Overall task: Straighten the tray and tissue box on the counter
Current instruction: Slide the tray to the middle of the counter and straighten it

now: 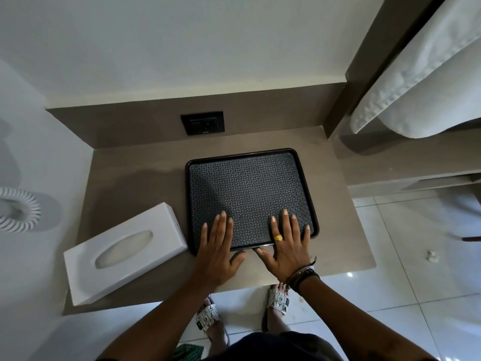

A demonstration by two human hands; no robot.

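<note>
A black tray [303,178] with a patterned dark liner lies near the middle of the brown counter [135,183], turned slightly off square. My left hand [217,252] rests flat on its near left part, fingers spread, thumb off the rim on the counter. My right hand [286,250], with a gold ring, lies flat on the near right part in the same way. Neither hand grips anything. A white tissue box [122,252] lies to the left of the tray, angled diagonally, its near corner close to the counter's front edge.
A black wall socket [202,123] sits in the backsplash behind the tray. A white wall borders the counter on the left, with a coiled white cord [19,208]. White fabric [416,74] hangs at the upper right. Below the counter's front edge is glossy tiled floor.
</note>
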